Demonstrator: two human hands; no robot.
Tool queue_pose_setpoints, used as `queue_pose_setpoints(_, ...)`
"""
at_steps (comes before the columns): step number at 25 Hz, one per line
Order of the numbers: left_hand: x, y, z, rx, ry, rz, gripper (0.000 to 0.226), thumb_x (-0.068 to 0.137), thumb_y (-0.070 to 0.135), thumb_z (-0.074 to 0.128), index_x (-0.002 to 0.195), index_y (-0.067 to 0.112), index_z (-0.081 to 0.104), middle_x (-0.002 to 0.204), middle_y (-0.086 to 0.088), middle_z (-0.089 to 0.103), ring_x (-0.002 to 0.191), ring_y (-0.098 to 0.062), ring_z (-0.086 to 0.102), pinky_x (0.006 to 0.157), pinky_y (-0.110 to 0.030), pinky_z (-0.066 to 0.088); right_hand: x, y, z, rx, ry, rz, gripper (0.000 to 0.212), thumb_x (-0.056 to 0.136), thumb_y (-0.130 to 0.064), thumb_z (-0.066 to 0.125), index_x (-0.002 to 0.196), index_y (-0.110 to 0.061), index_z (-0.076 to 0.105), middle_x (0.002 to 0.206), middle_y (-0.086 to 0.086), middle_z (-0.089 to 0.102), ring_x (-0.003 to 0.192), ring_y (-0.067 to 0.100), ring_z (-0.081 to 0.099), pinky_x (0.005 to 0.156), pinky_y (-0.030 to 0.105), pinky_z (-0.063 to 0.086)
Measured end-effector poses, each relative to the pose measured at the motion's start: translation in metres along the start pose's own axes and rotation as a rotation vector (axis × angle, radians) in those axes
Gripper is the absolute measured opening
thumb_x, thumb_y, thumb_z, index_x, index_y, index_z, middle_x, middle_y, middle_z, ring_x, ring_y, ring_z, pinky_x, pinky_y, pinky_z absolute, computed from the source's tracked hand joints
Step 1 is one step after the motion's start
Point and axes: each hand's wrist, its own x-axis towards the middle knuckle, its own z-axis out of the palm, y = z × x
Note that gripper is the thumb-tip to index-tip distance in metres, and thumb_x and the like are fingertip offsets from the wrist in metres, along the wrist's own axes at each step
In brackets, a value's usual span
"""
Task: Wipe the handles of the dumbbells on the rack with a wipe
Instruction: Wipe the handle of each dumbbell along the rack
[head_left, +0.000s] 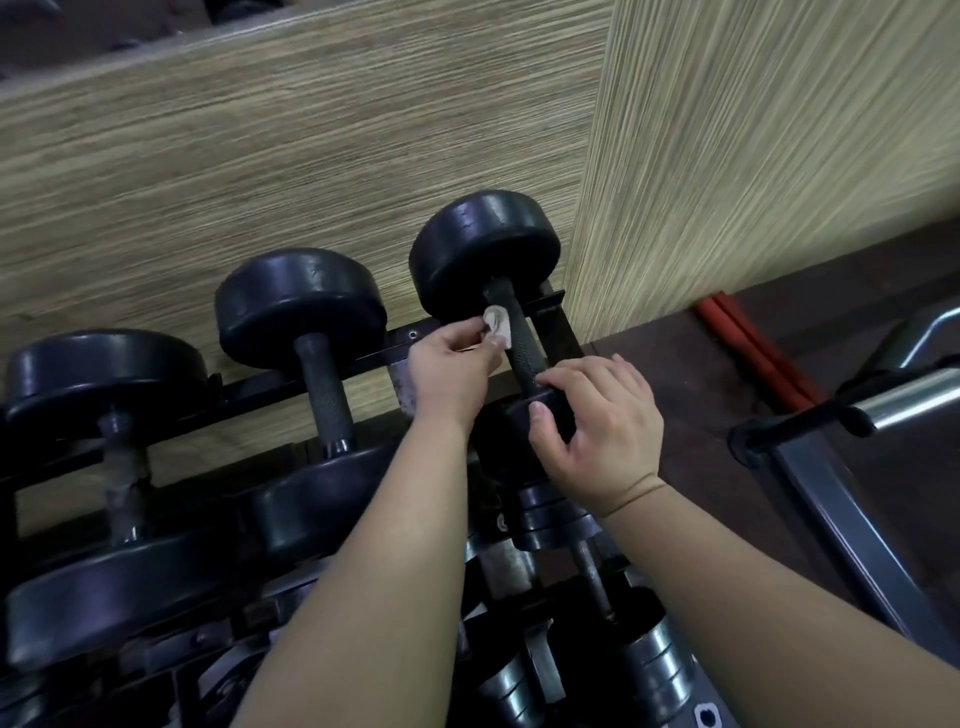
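Three black dumbbells lie side by side on the top tier of a black rack (363, 358). The rightmost dumbbell (483, 249) has a dark knurled handle (522, 345). My left hand (449, 369) pinches a small crumpled white wipe (496, 325) against the far end of that handle. My right hand (597, 426) grips the near head of the same dumbbell, fingers curled over its top and thumb on its face. The middle dumbbell (301, 301) and the left dumbbell (98, 369) lie untouched.
Lower tiers hold chrome plate dumbbells (654, 670) and more black ones. A wood-grain wall (260, 156) stands right behind the rack. At the right are a metal bench frame (841, 519), a chrome bar (909, 400) and red tubes (748, 343) on the dark floor.
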Motion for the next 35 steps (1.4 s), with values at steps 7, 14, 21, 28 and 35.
queue_pose_setpoints(7,0.01,0.005,0.01,0.487,0.076,0.526,0.016,0.089,0.027,0.08,0.105,0.024,0.083,0.098,0.004,0.075,0.089,-0.006,0.069,0.09,-0.026,0.057,0.001,0.001,0.001,-0.011,0.006,-0.01,0.031,0.086,-0.037,0.059,0.097,-0.014,0.077,0.101,0.0,0.074,0.1,0.023,0.07,0.103,0.053,0.049)
queue_pose_setpoints(14,0.016,0.007,0.021,0.542,0.19,0.59,0.007,0.086,0.019,0.079,0.087,0.015,0.084,0.086,0.004,0.076,0.081,-0.009,0.07,0.08,-0.022,0.056,0.001,0.0,0.001,0.001,0.0,-0.007,0.031,0.086,-0.037,0.059,0.096,-0.014,0.077,0.101,0.0,0.074,0.1,0.023,0.07,0.105,0.051,0.048)
queue_pose_setpoints(21,0.019,0.023,0.024,0.049,0.245,0.014,0.017,0.073,0.024,0.093,0.068,0.017,0.078,0.061,0.002,0.075,0.064,-0.012,0.075,0.078,-0.04,0.067,0.001,-0.001,0.0,0.001,-0.001,-0.005,0.03,0.084,-0.035,0.059,0.096,-0.014,0.076,0.101,-0.001,0.074,0.101,0.023,0.069,0.107,0.048,0.046)
queue_pose_setpoints(28,-0.027,0.004,-0.005,0.125,-0.015,-0.261,0.003,0.082,0.0,0.082,0.082,0.0,0.078,0.081,-0.009,0.08,0.073,-0.016,0.072,0.075,-0.028,0.063,0.0,0.0,0.001,0.002,-0.005,-0.007,0.031,0.084,-0.035,0.059,0.098,-0.014,0.076,0.101,-0.001,0.074,0.101,0.023,0.069,0.106,0.051,0.047)
queue_pose_setpoints(35,0.026,0.022,0.016,-0.096,0.172,-0.143,0.042,0.082,-0.003,0.082,0.047,0.016,0.069,0.056,-0.004,0.066,0.061,-0.021,0.065,0.075,-0.038,0.064,0.0,0.0,0.002,0.015,0.032,-0.015,0.029,0.084,-0.033,0.06,0.097,-0.013,0.077,0.101,-0.001,0.074,0.101,0.023,0.07,0.106,0.05,0.047)
